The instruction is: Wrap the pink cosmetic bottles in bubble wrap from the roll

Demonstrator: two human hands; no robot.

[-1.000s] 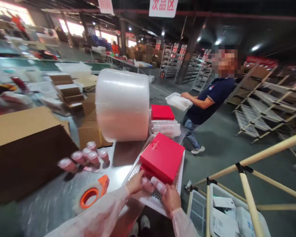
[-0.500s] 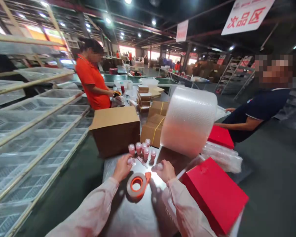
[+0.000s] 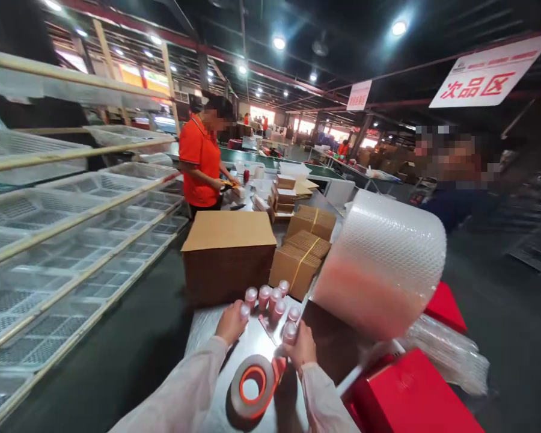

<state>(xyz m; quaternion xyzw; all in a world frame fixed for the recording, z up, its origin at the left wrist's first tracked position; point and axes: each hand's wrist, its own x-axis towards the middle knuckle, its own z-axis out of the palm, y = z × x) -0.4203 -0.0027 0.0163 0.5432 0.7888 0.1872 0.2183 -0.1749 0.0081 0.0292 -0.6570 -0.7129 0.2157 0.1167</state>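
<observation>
My left hand (image 3: 231, 325) is closed around a small pink jar with a clear, whitish lid (image 3: 244, 310), at the left end of a cluster of similar pink jars (image 3: 278, 308). My right hand (image 3: 303, 347) grips another pink jar (image 3: 290, 332), held upright at the cluster's near right side. Its base is partly hidden by my fingers. Between my hands a thin pink strip (image 3: 265, 325) lies on the shiny table (image 3: 228, 361). Nearer to me is a large tape roll with an orange core (image 3: 235, 388), its orange tab pointing toward my right hand.
Behind the jars stand a large brown carton (image 3: 228, 258) and strapped cardboard bundles (image 3: 300, 258). A big bubble wrap roll (image 3: 383, 264) leans at right, above red boxes (image 3: 415, 391). Shelving with clear trays (image 3: 81, 240) runs along the left. Two other people stand beyond.
My right hand has brought its jar from a tilted position to upright beside the others. My left hand's jar is now upright near the cluster. The view has shifted.
</observation>
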